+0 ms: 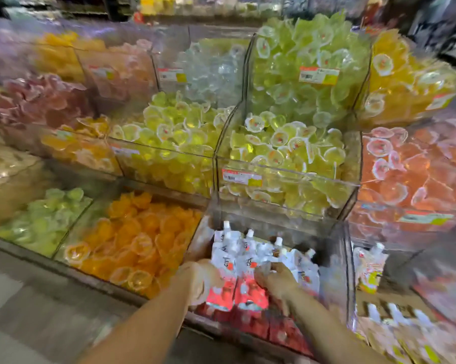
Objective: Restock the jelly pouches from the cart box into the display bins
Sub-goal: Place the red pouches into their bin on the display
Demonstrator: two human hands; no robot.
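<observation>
Several white and red jelly pouches (244, 264) with white spout caps stand in a row inside a clear display bin (338, 261) at the bottom centre. My left hand (200, 281) grips the leftmost pouches from the side. My right hand (276, 278) rests on the pouches at the right of the row, fingers curled over them. The cart box is out of view. The picture is blurred by motion.
Clear bins of jelly cups surround it: orange (132, 237) and green (37, 222) at left, yellow (282, 156) above, pink-orange (416, 166) at right. Yellow-and-white pouches (368, 266) fill the bin to the right. A grey ledge runs along the front left.
</observation>
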